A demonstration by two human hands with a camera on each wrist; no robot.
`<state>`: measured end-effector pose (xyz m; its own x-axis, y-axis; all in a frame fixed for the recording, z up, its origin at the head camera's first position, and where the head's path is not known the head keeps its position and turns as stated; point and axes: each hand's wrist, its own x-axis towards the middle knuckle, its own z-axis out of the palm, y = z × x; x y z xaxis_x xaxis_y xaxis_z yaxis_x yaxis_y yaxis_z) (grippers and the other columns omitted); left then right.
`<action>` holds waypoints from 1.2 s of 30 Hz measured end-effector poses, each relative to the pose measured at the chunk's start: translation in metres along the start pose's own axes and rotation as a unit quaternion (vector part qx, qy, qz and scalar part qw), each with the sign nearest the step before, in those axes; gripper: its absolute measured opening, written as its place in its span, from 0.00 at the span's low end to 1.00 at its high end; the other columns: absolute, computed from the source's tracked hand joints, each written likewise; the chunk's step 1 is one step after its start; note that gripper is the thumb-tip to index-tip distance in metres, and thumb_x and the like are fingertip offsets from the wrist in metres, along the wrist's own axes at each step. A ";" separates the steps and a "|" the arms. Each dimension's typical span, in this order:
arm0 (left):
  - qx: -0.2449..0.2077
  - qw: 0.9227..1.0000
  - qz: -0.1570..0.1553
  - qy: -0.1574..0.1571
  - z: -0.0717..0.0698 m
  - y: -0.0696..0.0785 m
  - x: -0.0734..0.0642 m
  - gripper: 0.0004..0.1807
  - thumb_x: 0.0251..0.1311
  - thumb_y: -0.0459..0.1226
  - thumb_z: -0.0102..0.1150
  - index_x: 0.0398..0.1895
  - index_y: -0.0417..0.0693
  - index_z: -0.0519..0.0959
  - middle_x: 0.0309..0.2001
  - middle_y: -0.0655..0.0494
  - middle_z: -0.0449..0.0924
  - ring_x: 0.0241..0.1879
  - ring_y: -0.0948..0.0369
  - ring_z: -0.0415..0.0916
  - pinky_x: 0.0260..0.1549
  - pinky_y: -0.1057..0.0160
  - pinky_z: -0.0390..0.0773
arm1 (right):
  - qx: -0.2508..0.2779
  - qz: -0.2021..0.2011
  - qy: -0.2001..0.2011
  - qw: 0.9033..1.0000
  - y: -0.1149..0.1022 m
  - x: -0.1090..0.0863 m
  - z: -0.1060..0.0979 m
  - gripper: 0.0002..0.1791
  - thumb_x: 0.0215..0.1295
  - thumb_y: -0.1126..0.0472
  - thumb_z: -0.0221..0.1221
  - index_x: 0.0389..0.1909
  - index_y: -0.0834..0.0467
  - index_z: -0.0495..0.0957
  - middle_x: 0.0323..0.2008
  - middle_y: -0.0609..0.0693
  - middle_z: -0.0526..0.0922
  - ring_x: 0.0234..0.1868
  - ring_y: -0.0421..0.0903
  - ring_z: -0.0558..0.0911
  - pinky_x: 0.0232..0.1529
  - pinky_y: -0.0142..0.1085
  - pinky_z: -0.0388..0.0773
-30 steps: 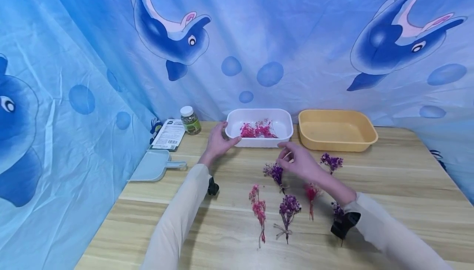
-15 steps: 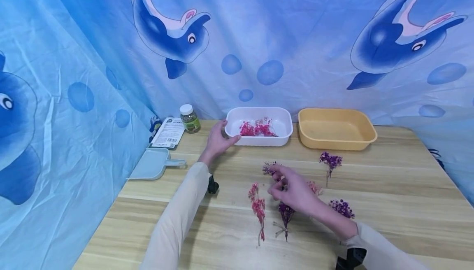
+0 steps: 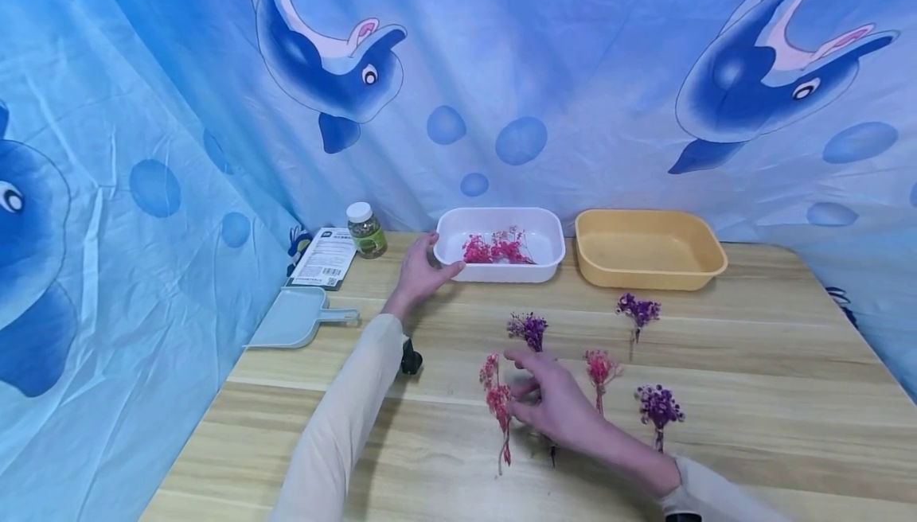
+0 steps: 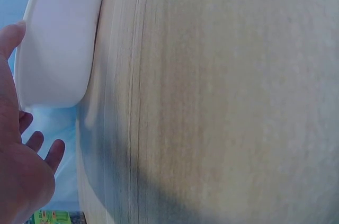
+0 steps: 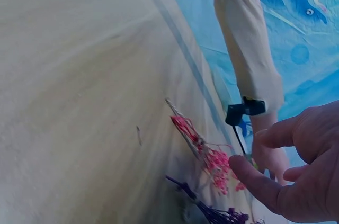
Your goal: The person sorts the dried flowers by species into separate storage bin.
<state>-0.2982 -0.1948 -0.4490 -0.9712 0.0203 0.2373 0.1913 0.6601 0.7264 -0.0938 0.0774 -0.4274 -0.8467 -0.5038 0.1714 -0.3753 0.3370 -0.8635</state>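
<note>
At the far side of the table [image 3: 430, 458], the left hand [image 3: 419, 274] rests at the left end of the white tray [image 3: 512, 273], its thumb touching the near rim and its other fingers loosely spread, while pink flowers [image 3: 501, 247] lie inside. The right hand [image 3: 562, 407], thumb and index finger parted and holding nothing, hovers over a partly hidden purple bunch [image 5: 214, 212], its fingertips just right of the left pink bunch [image 3: 498, 401]; whether they touch it, I cannot tell. Another pink bunch [image 3: 600, 368] lies to that hand's right, left of the yellow tray's [image 3: 648, 278] near right corner.
</note>
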 end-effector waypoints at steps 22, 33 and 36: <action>-0.004 1.000 -0.008 -0.004 -0.001 -0.001 0.001 0.49 0.52 0.50 0.74 0.73 0.38 0.62 0.72 0.42 0.62 0.70 0.46 0.58 0.70 0.45 0.56 | -0.083 0.054 0.004 0.995 0.000 -0.004 0.025 0.49 0.44 0.64 0.77 0.68 0.71 0.64 0.46 0.61 0.73 0.31 0.42 0.76 0.28 0.29 0.79; -0.007 1.000 -0.007 -0.002 0.000 0.000 0.000 0.49 0.52 0.49 0.75 0.72 0.38 0.63 0.71 0.41 0.63 0.70 0.45 0.58 0.70 0.46 0.56 | -0.115 0.061 -0.002 0.991 0.001 -0.004 0.032 0.47 0.47 0.59 0.77 0.67 0.70 0.66 0.51 0.65 0.72 0.30 0.41 0.74 0.28 0.29 0.78; -0.004 1.000 -0.006 -0.002 0.000 0.001 -0.001 0.49 0.52 0.50 0.75 0.72 0.38 0.63 0.71 0.41 0.63 0.70 0.45 0.58 0.70 0.46 0.56 | -0.127 0.058 -0.001 0.990 0.001 -0.003 0.034 0.46 0.47 0.58 0.77 0.66 0.70 0.67 0.52 0.65 0.72 0.32 0.42 0.73 0.29 0.30 0.78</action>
<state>-0.2972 -0.1945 -0.4484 -0.9741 0.0159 0.2253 0.1806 0.6539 0.7347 -0.0791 0.0522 -0.4447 -0.8890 -0.4512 0.0781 -0.3590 0.5807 -0.7307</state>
